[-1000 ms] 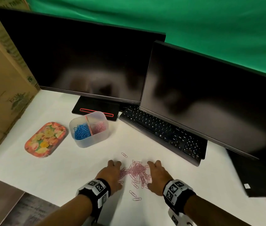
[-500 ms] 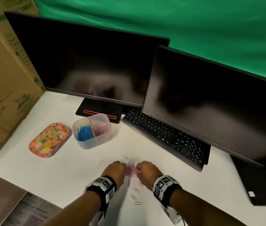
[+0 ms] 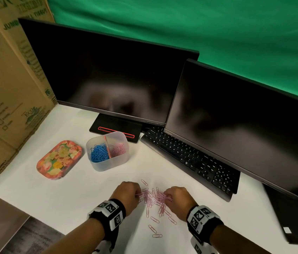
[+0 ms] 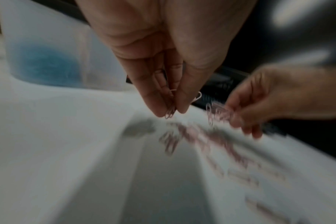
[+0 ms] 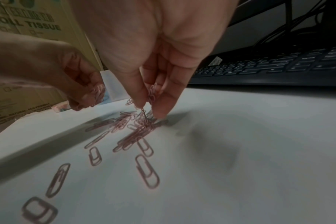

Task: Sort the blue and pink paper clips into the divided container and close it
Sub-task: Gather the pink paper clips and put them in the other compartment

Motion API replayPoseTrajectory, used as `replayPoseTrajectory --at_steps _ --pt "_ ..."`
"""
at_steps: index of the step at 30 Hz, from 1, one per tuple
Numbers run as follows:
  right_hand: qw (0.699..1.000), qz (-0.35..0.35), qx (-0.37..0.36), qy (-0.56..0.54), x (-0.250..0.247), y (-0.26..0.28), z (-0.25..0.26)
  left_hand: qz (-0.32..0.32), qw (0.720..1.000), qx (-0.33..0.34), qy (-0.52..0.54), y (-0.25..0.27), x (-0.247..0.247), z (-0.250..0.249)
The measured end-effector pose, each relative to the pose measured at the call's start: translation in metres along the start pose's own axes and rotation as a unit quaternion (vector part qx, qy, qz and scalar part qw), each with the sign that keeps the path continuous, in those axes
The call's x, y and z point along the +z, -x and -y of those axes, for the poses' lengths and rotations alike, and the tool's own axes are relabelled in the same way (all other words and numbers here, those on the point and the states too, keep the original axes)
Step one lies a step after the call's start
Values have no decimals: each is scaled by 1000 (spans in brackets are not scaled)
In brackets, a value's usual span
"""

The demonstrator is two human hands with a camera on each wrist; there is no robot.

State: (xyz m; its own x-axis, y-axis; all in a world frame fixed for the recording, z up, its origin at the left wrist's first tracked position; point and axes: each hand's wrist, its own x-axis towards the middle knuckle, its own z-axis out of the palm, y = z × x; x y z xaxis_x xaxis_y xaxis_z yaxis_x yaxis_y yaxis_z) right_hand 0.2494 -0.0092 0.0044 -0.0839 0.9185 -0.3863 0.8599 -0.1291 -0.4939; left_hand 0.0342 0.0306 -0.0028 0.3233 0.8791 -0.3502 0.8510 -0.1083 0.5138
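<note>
A heap of pink paper clips (image 3: 152, 198) lies on the white table between my two hands. My left hand (image 3: 128, 192) pinches a few pink clips (image 4: 171, 112) just above the table. My right hand (image 3: 176, 197) pinches a bunch of pink clips (image 5: 152, 94) at the heap's right side. The translucent divided container (image 3: 108, 165) stands open behind them, with blue clips (image 3: 98, 154) in its left half and pink clips (image 3: 119, 149) in its right half. Its floral lid (image 3: 59, 159) lies flat to the left.
A black keyboard (image 3: 190, 158) runs diagonally close to the right of the heap, under a dark monitor (image 3: 236, 125). A second monitor (image 3: 108, 79) and its stand (image 3: 115, 129) sit behind the container. A cardboard box (image 3: 7, 79) walls the left side. Loose pink clips (image 3: 154, 228) lie near the table's front edge.
My hands lay flat on either side of the heap, swept it together, and now each has curled its fingers and pinches pink clips, lifted slightly off the table.
</note>
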Motion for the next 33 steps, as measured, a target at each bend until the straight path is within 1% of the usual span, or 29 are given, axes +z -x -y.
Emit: replayPoseTrajectory --at_steps 5,7,9,12,15,17,19,22,24,26,30,33 --pt "1000 -12 -17 -24 0 -2 7 -98 993 -2 63 -9 -45 0" --pt "999 -21 -30 -29 -2 -4 12 -124 989 -27 79 -22 -68 5" --pt "998 -23 -40 -35 -6 -6 21 -152 984 -60 63 -37 -91 12" --pt "997 -32 -59 -36 -16 -13 37 -175 979 -94 39 -58 -115 15" --pt "996 -45 -73 -37 -26 -25 55 -174 978 -117 13 -71 -129 11" --pt "994 -57 -82 -34 -35 -35 70 -169 977 -131 30 -77 -132 11" --pt "994 -62 -87 -31 -43 -48 87 -178 970 -145 78 -76 -133 15" --pt "992 -68 -97 -35 -53 -73 114 -219 953 -149 148 -69 -133 27" --pt "992 -69 -97 -32 -57 -92 132 -239 943 -151 175 -57 -131 35" --pt "994 -64 -87 -14 -60 -110 151 -251 939 -139 191 -43 -127 40" --pt "996 -60 -63 34 -56 -142 180 -227 945 -130 197 -15 -109 46" --pt "997 -53 -44 28 -50 -149 186 -177 959 -128 179 -2 -91 48"
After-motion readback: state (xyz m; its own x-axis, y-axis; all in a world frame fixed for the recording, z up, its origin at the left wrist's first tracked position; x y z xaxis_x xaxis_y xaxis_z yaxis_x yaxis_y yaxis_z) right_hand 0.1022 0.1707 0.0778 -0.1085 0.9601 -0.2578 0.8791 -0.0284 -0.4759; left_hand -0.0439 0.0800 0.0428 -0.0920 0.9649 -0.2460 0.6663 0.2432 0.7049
